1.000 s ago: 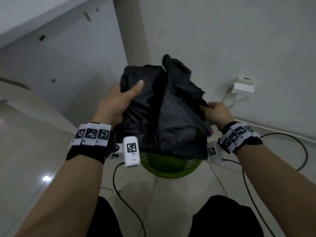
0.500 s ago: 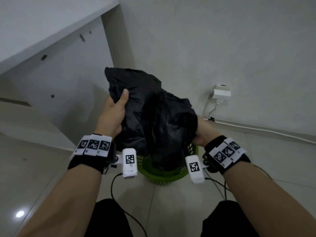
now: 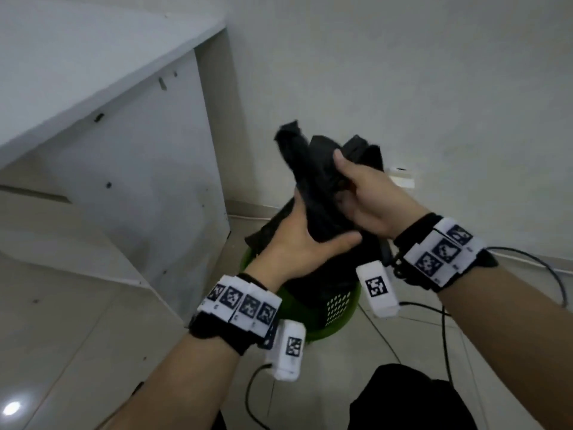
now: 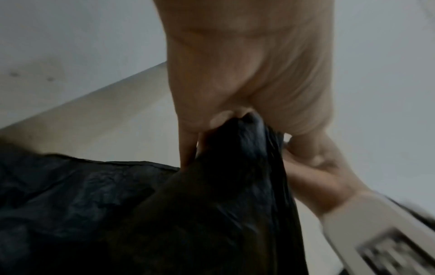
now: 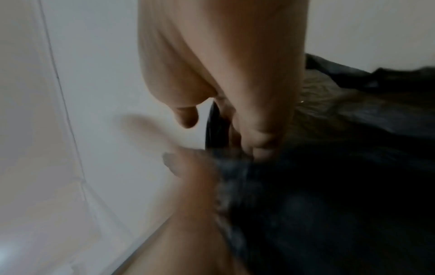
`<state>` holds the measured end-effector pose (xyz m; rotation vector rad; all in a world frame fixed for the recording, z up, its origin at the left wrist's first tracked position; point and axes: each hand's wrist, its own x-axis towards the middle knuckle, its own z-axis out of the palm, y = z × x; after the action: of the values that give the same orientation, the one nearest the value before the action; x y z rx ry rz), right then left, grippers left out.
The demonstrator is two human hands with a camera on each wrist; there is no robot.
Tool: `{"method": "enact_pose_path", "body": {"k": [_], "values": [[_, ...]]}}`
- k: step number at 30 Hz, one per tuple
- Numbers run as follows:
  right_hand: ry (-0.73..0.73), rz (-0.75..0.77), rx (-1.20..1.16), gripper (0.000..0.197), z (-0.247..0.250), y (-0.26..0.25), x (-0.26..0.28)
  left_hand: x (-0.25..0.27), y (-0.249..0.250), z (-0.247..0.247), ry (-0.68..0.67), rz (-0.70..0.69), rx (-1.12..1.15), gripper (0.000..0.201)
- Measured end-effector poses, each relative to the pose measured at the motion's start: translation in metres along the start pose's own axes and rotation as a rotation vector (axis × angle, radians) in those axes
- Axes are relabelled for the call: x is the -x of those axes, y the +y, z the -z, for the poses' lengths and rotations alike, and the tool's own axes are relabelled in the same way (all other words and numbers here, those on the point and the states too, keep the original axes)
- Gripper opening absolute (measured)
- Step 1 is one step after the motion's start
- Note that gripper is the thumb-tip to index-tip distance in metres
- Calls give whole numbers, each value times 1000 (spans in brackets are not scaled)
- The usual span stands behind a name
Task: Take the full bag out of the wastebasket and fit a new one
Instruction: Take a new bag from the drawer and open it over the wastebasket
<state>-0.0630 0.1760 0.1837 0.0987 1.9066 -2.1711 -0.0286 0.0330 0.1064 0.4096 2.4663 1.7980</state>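
Note:
A crumpled black plastic bag (image 3: 313, 178) hangs bunched above a green perforated wastebasket (image 3: 339, 305) on the floor, its lower part reaching into the basket. My left hand (image 3: 305, 240) grips the gathered neck from below, thumb across the front. My right hand (image 3: 362, 193) grips the same bunch just above, fingers wrapped round it. In the left wrist view my fingers (image 4: 188, 130) pinch the bag (image 4: 164, 214). The right wrist view, blurred, shows my fingers (image 5: 256, 137) curled on the black plastic (image 5: 341, 176).
A white desk (image 3: 93, 72) with a side panel stands close on the left of the basket. A white wall runs behind, with a white power adapter (image 3: 403, 178) low on it. Black cables (image 3: 446, 336) trail over the tiled floor at the right and front.
Both hands have come together on the bag, bunching its spread top into a narrow neck. The right hand rose from beside the basket rim to above the left hand.

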Motion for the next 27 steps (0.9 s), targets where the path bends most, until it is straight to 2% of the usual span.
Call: {"method": "enact_pose_path", "body": {"k": [2, 4, 7, 8, 9, 12, 13, 15, 16, 17, 18, 20, 22, 23, 24, 26, 27], "values": [[-119, -65, -13, 67, 8, -9, 11, -10, -5, 11, 198, 5, 64, 60], [-104, 14, 3, 67, 31, -25, 27, -15, -17, 33, 243, 85, 145, 38], [162, 311, 126, 39, 62, -22, 42, -18, -25, 52, 189, 121, 258, 29], [253, 359, 170, 38, 68, -13, 43, -20, -23, 53, 184, 110, 254, 28], [286, 355, 190, 42, 71, -2, 44, -22, -21, 53, 200, 103, 243, 28], [196, 195, 142, 45, 74, 24, 53, -29, -20, 56, 296, 112, 250, 28], [233, 201, 123, 43, 77, 30, 54, -30, -21, 59, 318, 120, 262, 29], [445, 373, 145, 33, 88, 39, 51, -28, -26, 68, 311, 130, 259, 34], [556, 476, 215, 15, 93, 41, 46, -28, -28, 71, 284, 127, 247, 34], [634, 522, 350, 15, 95, 44, 40, -27, -28, 74, 253, 126, 237, 30], [638, 508, 529, 45, 96, 48, 31, -26, -27, 77, 220, 119, 234, 26], [383, 457, 924, 93, 90, 52, 14, -25, -23, 79, 147, 97, 246, 27], [110, 474, 1244, 116, 69, 55, 0, -25, -15, 80, 91, 84, 250, 28], [44, 475, 1338, 111, 60, 57, -7, -25, -12, 80, 72, 81, 257, 27], [24, 469, 1379, 89, 51, 53, -11, -25, -11, 80, 69, 97, 275, 25], [37, 477, 1343, 27, 47, 41, -13, -26, -13, 84, 139, 168, 342, 18], [46, 493, 1275, 13, 55, 34, -12, -26, -16, 89, 210, 220, 385, 21]]}}
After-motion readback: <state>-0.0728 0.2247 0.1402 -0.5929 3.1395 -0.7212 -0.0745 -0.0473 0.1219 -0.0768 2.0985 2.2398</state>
